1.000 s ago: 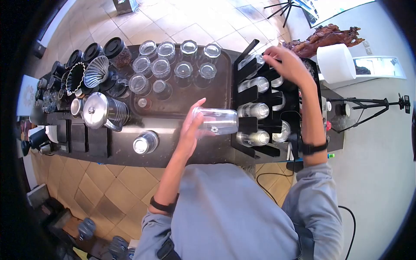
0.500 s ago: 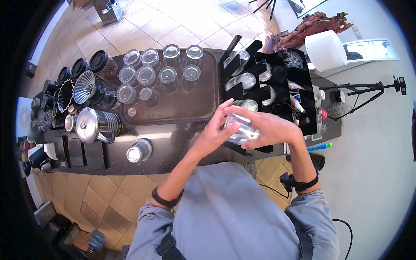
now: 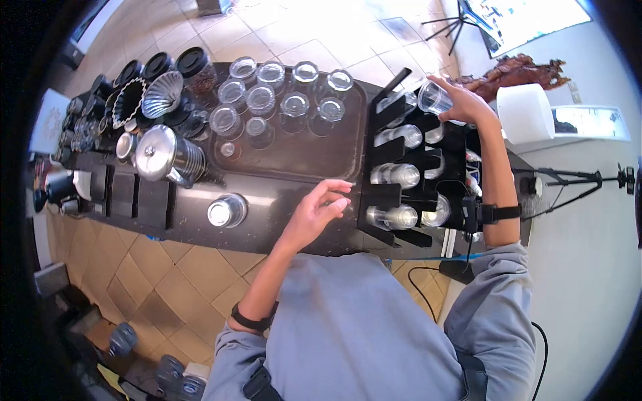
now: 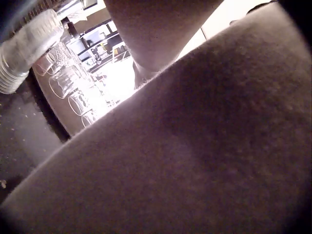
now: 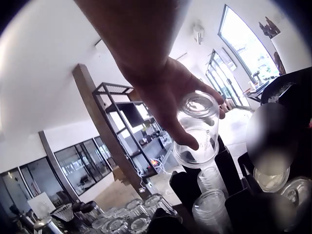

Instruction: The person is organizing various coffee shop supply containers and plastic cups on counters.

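My right hand grips a clear plastic cup over the far end of the black cup rack; in the right wrist view the fingers curl round the cup above stacked cups. Lying stacks of clear cups fill the rack's slots. My left hand hovers over the dark counter just left of the rack, fingers loosely bent and holding nothing. The left wrist view is mostly blocked by the hand, with glasses at its upper left.
A dark tray holds several upturned glasses. A steel kettle, a steel cup and drippers stand to the left. A white roll sits beyond the rack. The counter's near edge runs along my body.
Both hands held a cup together by the rack; now my right hand has carried a cup to the rack's far end, and my left hand has let go and stays over the counter.
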Available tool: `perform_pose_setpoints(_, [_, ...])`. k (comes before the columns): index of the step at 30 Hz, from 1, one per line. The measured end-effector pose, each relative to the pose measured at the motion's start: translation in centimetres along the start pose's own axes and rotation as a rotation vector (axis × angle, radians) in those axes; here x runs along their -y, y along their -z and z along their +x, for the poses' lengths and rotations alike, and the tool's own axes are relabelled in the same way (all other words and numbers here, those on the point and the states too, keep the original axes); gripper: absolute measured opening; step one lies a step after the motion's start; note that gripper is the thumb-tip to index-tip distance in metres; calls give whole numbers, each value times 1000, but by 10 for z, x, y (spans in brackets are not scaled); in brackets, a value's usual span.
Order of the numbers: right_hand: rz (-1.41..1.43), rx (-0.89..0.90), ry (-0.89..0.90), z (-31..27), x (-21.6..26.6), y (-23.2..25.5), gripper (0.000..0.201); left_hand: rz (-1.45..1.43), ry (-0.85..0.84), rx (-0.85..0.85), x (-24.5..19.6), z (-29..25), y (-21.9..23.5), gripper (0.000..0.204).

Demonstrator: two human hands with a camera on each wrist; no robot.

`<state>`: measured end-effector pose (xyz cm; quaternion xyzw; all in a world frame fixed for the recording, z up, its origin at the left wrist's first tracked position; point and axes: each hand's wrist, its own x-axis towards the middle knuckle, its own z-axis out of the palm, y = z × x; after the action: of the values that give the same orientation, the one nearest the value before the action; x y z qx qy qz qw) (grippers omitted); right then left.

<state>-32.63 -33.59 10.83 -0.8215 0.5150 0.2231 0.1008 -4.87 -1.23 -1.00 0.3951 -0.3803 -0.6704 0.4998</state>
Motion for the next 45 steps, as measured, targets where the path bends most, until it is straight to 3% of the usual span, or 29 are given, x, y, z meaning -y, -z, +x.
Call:
perform_pose_setpoints(2, [-46, 4, 7, 9, 4, 1, 111, 41, -1, -17, 10, -10, 4, 41])
perform_pose_setpoints(5, [-84, 262, -9, 39, 23, 10, 114, 3, 19, -68, 18, -32, 11, 42])
perform_pose_setpoints(8, [-139, 246, -59, 58, 33, 3, 113, -66, 94, -85, 8, -51, 16, 37])
perform_pose_setpoints(10, [-16, 203, -9, 78, 9, -10, 110, -95, 158, -110, 10, -68, 26, 32])
perform_pose_setpoints(11, [-115, 158, -15, 68, 23, -3, 102, -56, 227, -20, 19, -73, 35, 28])
perform_pose_setpoints(12, [-80, -7, 123, 71, 3, -15, 90, -19, 291, 72, 23, -77, 43, 29])
perform_pose_setpoints(15, [24, -192, 189, 22, 23, -3, 32, 83, 352, 97, 28, -89, 60, 39])
perform_pose_setpoints(17, [199, -333, 222, -33, 59, 2, 27, 122, 379, 130, 31, -95, 68, 40])
perform_pose_setpoints(19, [513, -231, 190, -88, 105, 0, 27, 117, 510, 115, 25, -97, 75, 36])
perform_pose_setpoints(21, [744, -132, 365, -134, 148, -21, 21, 198, 513, 156, 33, -97, 84, 34])
perform_pose_setpoints(23, [968, 94, 595, -157, 188, -53, 13, 288, 517, 200, 30, -94, 91, 31])
perform_pose_setpoints(24, [924, 156, 671, -159, 209, -68, 15, 314, 559, 245, 22, -91, 93, 30])
perform_pose_setpoints(27, [940, 295, 579, -157, 254, -130, 23, 396, 632, 287, 10, -90, 90, 29])
perform_pose_setpoints(30, [987, 348, 524, -153, 273, -171, 19, 470, 658, 274, 4, -95, 84, 31])
perform_pose_setpoints(35, [1138, 260, 575, -166, 277, -208, 18, 536, 405, 167, 36, -119, 81, 24])
perform_pose_setpoints(39, [1199, 192, 586, -169, 267, -256, 21, 525, 420, 41, 36, -149, 69, 22])
perform_pose_setpoints(44, [1497, 471, 343, -171, 268, -319, 29, 392, 535, -239, 25, -199, 94, 23])
perform_pose_setpoints(45, [1501, 458, 345, -170, 271, -326, 29, 420, 565, -312, 21, -204, 108, 23])
